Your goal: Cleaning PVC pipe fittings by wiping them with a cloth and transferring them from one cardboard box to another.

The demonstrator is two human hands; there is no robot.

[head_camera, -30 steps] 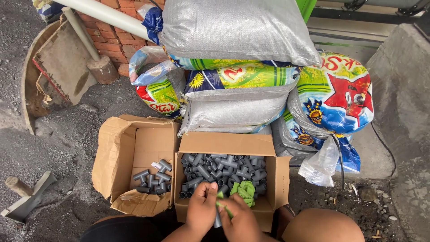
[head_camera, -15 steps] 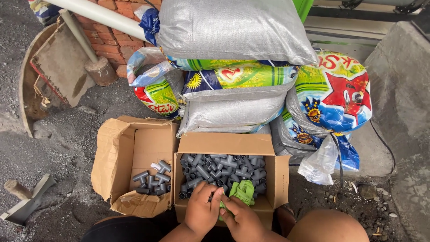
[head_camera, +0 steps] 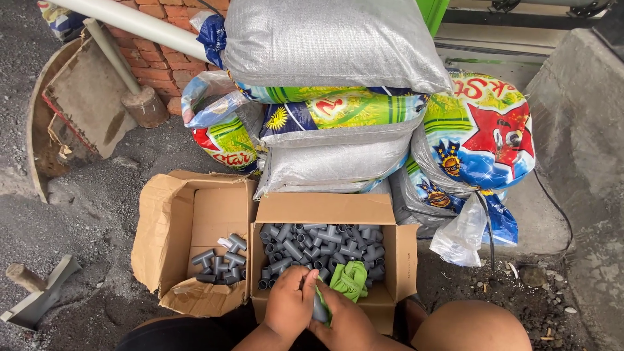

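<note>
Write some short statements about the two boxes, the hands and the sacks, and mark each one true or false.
1. The right box holds more grey pipe fittings than the left box. True.
2. Both hands, left hand and right hand, are inside the left box. False: they are together at the near edge of the right box.
3. A green cloth lies in the right box. True.
4. The sacks stand in front of the boxes, near the knees. False: they are stacked behind the boxes.
</note>
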